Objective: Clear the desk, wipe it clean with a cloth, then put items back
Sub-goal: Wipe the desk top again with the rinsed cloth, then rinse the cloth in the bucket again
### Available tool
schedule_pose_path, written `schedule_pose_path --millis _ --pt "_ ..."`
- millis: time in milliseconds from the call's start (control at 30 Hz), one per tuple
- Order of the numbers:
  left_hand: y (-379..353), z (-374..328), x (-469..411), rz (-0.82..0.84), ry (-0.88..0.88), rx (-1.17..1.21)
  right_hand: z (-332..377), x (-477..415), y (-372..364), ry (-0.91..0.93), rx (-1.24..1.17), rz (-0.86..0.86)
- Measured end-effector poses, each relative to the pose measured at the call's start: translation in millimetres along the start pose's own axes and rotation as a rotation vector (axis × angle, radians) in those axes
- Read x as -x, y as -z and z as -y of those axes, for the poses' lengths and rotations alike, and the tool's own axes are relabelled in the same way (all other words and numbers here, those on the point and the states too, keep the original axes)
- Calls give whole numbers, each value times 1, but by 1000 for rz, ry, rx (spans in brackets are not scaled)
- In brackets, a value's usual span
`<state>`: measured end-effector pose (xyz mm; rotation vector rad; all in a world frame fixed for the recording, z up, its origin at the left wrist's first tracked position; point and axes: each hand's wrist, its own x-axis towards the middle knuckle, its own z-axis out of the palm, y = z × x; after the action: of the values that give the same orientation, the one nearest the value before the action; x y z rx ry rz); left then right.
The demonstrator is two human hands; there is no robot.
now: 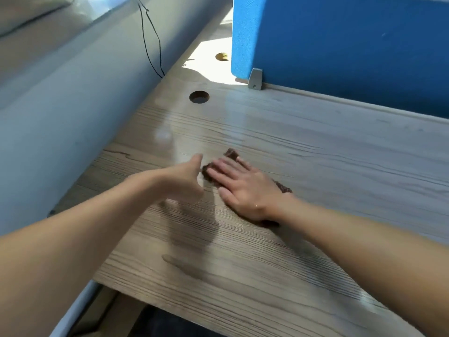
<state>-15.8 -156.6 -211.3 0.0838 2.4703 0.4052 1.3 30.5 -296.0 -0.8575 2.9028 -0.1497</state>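
A dark brown cloth [231, 153] lies on the wood-grain desk [315, 166], mostly covered by my right hand [245, 186]. That hand presses flat on the cloth with its fingers straight and spread. Bits of the cloth show past the fingertips and by the wrist. My left hand [187, 178] hovers just left of the cloth, slightly above the desk, blurred, with fingers relaxed and holding nothing. It casts a shadow on the desk below it.
A blue partition [340, 45] stands along the desk's back edge on a grey bracket [255, 79]. Two round cable holes [199, 97] [221, 57] sit at the far left. A black cable [155, 45] hangs by the wall on the left.
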Motion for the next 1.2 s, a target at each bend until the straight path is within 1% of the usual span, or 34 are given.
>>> schedule_pose_path --millis 67,100,133,167,233,300,400,467,500,533,600,667,700,733,767,800,833,867,900,933,967,1000,1033,1067,1133,1200 --pt "-16 -19 4 15 -39 23 -40 -1 6 -313 1 5" --pt "-23 -23 5 16 -56 21 -51 3 5 -413 5 8" --pt "-29 -26 5 12 -61 23 -54 9 3 -462 4 8" --pt "-36 -25 7 3 -56 37 -51 15 1 -468 -3 8" --pt "-43 -24 11 -50 -59 91 -32 30 -3 -424 -23 12" --pt "-49 -24 21 -151 -51 193 -3 47 -7 -310 -26 16" --pt "-64 -12 36 -376 33 508 46 69 -12 -109 -59 44" --pt "-76 3 44 -544 104 719 76 82 -19 -24 -59 17" --pt "-83 12 51 -612 139 776 90 87 -23 18 -58 -11" --pt "-90 21 62 -677 174 792 104 92 -26 63 -52 -37" --pt "-107 39 90 -826 249 747 129 97 -34 137 -24 -66" --pt "-130 56 120 -1010 326 680 150 98 -38 164 -4 -77" --pt "-142 64 134 -1095 370 683 161 98 -39 183 -1 -80" --pt "-156 71 143 -1153 438 734 170 97 -40 212 14 -75" --pt "-169 77 149 -1165 524 867 179 96 -41 254 37 -64" --pt "-180 83 155 -1090 597 1113 190 92 -42 300 57 -60" --pt "-188 89 159 -911 601 1454 202 86 -42 334 43 -59" --pt "-194 95 167 -646 522 1808 218 80 -41 341 -45 -55" --pt "-197 102 177 -416 412 2069 235 72 -41 327 -165 -40" --pt "-198 107 182 -301 305 2218 250 66 -36 315 -271 -31" --pt "-205 123 190 -314 236 2309 275 62 -38 327 -356 -20" --pt "-212 139 195 -384 194 2347 297 58 -41 335 -432 13" --pt "-215 150 199 -447 208 2333 313 56 -44 311 -499 55" --pt "-231 177 205 -521 234 2309 339 52 -60 306 -559 98" --pt "-259 212 208 -572 304 2287 366 46 -92 298 -651 164" --pt "-306 250 205 -618 399 2265 391 45 -149 311 -712 294"
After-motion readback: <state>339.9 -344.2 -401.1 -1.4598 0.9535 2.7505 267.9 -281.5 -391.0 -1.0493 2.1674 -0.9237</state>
